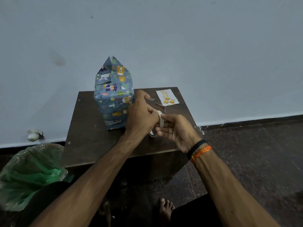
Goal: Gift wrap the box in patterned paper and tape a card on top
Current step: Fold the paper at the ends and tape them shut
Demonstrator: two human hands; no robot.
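The box [114, 102] stands upright on the left part of the small dark wooden table [91, 145], already covered in blue paper printed with bears, tigers and leaves. Its top end is unsealed: the paper flaps [113, 69] rise to a point above it.

Both my hands are just to the right of the box, over the middle of the table, busy with a roll of tape [161, 121]. My right hand [177, 130] has its fingers curled round the pale roll, holding it on edge. My left hand [142, 115] is closed at the roll's upper edge, thumb and fingertips pinching there; I think they are on the loose end of the tape, though the strip itself is too thin and pale to make out. The back of this hand sits right beside the box's right face, and I cannot tell whether it touches.

The card [167, 97], white with gold balloons and gold lettering, lies flat at the far right corner of the table, well apart from the box. Between it and my hands lies a small metallic thing [158, 104], perhaps scissors.

On the floor to the near left is a crumpled green plastic bag [31, 174]. My right wrist carries black and orange bands [199, 150].
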